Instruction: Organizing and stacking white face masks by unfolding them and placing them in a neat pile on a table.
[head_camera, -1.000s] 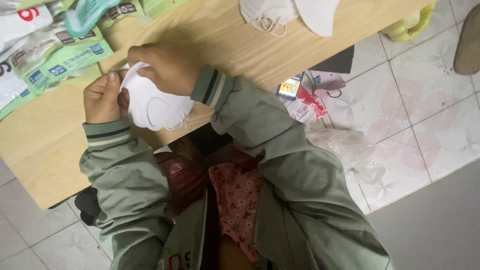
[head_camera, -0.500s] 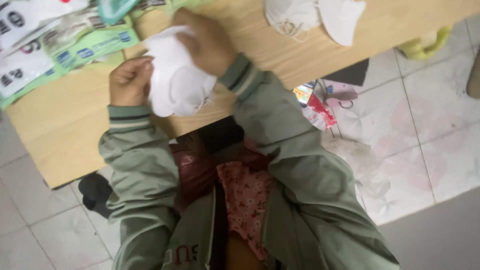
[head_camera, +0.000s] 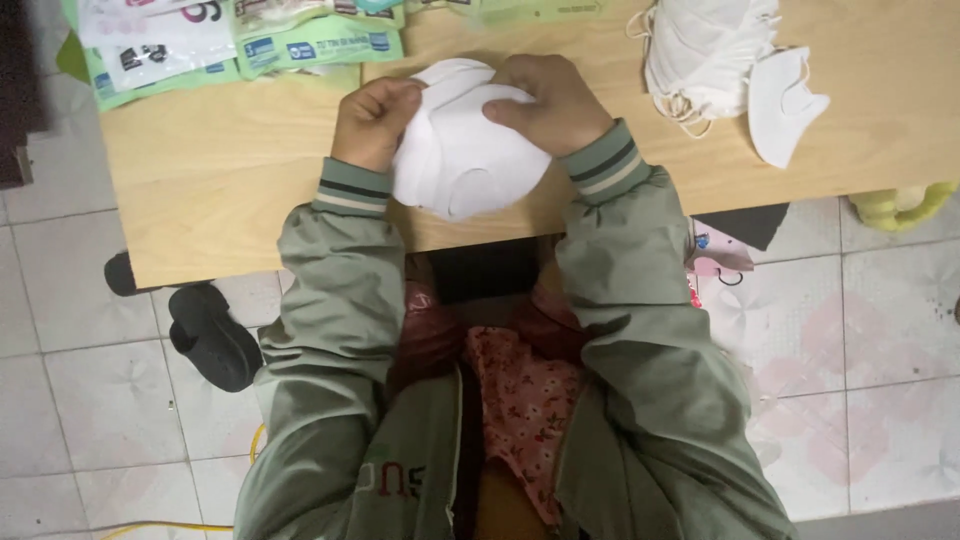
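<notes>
Both of my hands hold a small stack of white cup-shaped face masks (head_camera: 460, 150) over the near edge of a light wooden table (head_camera: 220, 180). My left hand (head_camera: 375, 120) grips the stack's left side with the fingers curled in. My right hand (head_camera: 550, 100) presses on the top right of the stack with fingers bent over it. The green jacket sleeves with striped cuffs reach down to my lap.
A pile of white masks with ear loops (head_camera: 705, 55) and one single mask (head_camera: 785, 105) lie at the table's right. Green and white flat packets (head_camera: 240, 40) lie at the back left. Black shoes (head_camera: 205, 335) and a yellow object (head_camera: 900, 205) are on the tiled floor.
The view has shifted, so the table and hands now sit more centred. My hands keep hold of the white masks and have turned the stack a little.
</notes>
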